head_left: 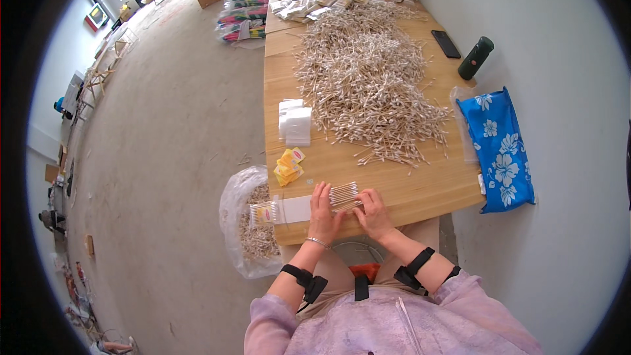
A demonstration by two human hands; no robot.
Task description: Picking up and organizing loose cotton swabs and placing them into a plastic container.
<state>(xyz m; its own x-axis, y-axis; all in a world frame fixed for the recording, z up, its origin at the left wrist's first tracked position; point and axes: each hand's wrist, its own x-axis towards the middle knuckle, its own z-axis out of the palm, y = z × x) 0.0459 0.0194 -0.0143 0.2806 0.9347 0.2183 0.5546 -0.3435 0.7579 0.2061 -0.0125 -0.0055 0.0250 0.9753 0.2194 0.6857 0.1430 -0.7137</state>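
Observation:
A neat row of cotton swabs (344, 194) lies near the table's front edge, between my two hands. My left hand (323, 215) rests at its left side, fingers stretched forward, over the right end of a white strip (296, 209). At the row's right side, my right hand (375, 213) has its fingers bent and its thumb against the swabs. Left of the strip, a filled clear pack of swabs with a yellow label (264, 213) sticks out past the table's edge. My palms and the undersides of my fingers are hidden.
A big heap of loose swabs (374, 72) covers the table's middle. Clear bags (296, 123) and yellow cards (289, 166) lie along the left edge. On the right are a blue flowered pack (497, 151), a dark bottle (476, 58) and a phone (446, 44). A plastic sack (234, 220) stands below left.

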